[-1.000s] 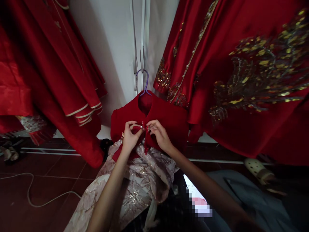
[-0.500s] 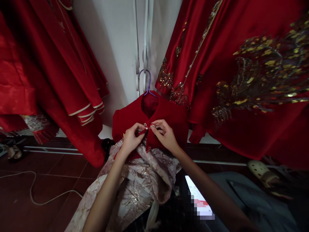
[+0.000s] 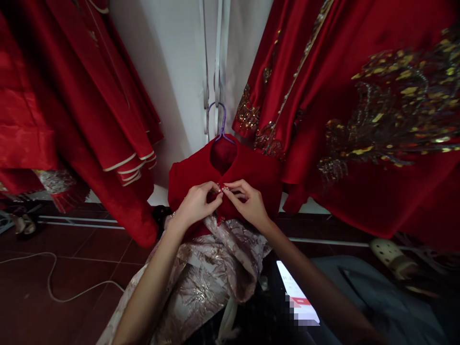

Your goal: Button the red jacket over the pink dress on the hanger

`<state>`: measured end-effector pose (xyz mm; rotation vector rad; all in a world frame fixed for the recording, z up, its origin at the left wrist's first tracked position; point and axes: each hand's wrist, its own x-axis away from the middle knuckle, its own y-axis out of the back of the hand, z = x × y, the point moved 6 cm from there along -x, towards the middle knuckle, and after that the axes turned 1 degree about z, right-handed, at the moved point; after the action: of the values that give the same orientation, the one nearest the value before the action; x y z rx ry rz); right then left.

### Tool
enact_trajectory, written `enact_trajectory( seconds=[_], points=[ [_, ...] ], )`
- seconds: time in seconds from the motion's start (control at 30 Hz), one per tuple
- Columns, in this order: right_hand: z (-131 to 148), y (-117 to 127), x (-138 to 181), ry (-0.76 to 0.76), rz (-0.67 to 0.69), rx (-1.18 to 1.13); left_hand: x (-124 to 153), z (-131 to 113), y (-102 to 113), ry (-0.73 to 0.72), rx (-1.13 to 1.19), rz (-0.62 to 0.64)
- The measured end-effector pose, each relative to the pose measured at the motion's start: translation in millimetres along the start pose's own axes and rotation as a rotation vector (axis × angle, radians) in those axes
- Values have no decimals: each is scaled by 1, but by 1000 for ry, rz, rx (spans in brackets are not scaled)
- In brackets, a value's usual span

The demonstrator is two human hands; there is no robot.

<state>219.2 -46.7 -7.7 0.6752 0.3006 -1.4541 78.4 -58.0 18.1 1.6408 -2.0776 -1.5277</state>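
A red top [image 3: 192, 167] with a notched neckline hangs on a purple hanger [image 3: 222, 129], hooked on a white metal rack [image 3: 218, 57]. Small beaded fasteners [image 3: 222, 187] lie at its front opening below the neck. My left hand [image 3: 197, 203] pinches the left fastener between thumb and forefinger. From the other side, my right hand [image 3: 249, 201] pinches the right one, and the fingertips of both hands meet. The fingers partly cover how the two pieces sit together. Below my hands, pale brocade fabric [image 3: 203, 280] with a metallic pattern drapes over my lap.
Red garments [image 3: 118, 115] hang at left, and more with gold sequins [image 3: 406, 91] at right. A lit phone [image 3: 305, 306] lies beside my right forearm. A pale clog [image 3: 388, 254] is at lower right. A white cable [image 3: 52, 275] crosses the tiled floor at left.
My hands have drawn closer together, bringing the two fasteners from slightly apart to touching or overlapping. The view has shifted slightly.
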Motion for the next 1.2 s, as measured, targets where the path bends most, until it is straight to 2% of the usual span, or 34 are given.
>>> enact_trajectory(
  seconds=[0.27,0.43,0.57,0.7,0.83,0.93,1.0,1.07,1.2],
  points=[
    [1,5,2,2,20,-1,-1,-12,-5,-25,-317,86],
    [7,6,2,0,45,32,-4,-20,-9,-90,-502,160],
    [17,4,-7,23,88,138,-11,-21,-8,-90,-455,147],
    [15,-4,-14,57,81,248,-9,-14,-9,11,-216,100],
    [-9,-14,-1,-3,-31,164,9,0,-19,19,173,102],
    [-38,-14,17,-133,-114,81,23,20,-31,76,338,120],
    [-59,-8,27,-233,-94,150,30,33,-38,139,344,133],
    [-77,1,34,-333,-9,289,36,43,-40,178,288,132],
    [-103,33,40,-493,135,545,43,59,-31,249,54,39]
  ],
)
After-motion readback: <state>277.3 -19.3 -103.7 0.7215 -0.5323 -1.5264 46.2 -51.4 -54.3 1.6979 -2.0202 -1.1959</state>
